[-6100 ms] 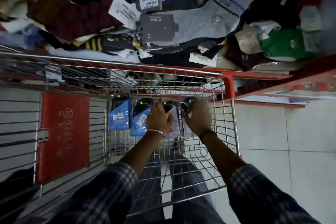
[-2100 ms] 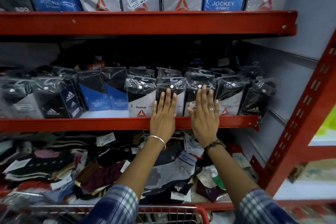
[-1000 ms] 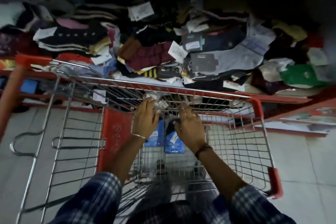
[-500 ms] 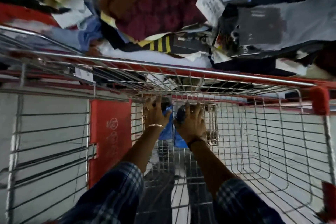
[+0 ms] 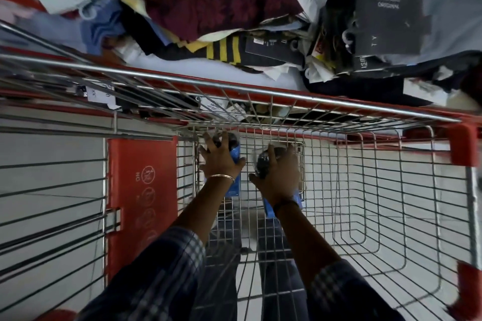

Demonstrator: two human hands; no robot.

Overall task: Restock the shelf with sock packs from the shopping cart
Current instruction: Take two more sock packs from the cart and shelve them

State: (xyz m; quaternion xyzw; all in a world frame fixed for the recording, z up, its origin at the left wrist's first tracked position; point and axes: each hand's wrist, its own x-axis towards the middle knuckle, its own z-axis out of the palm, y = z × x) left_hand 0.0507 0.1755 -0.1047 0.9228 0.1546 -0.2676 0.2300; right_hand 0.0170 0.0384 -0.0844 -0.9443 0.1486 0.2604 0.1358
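Note:
Both my hands reach down into the wire shopping cart [image 5: 365,190]. My left hand [image 5: 220,163] is closed over a blue and black sock pack [image 5: 234,154] near the cart's front wall. My right hand [image 5: 277,177] grips a second blue and black sock pack [image 5: 262,164], whose blue lower edge [image 5: 268,207] shows under my wrist. The hands hide most of both packs. A low red shelf edge [image 5: 260,88] runs just beyond the cart's front rail.
A jumbled heap of loose socks and tagged packs [image 5: 221,2] fills the low shelf ahead. The cart's red child-seat flap [image 5: 142,200] is to the left, red corner bumpers [image 5: 461,146] to the right. Pale floor tiles show through the wire.
My right hand has closed around its pack and moved it slightly right, apart from the left pack. The view has dropped closer to the cart.

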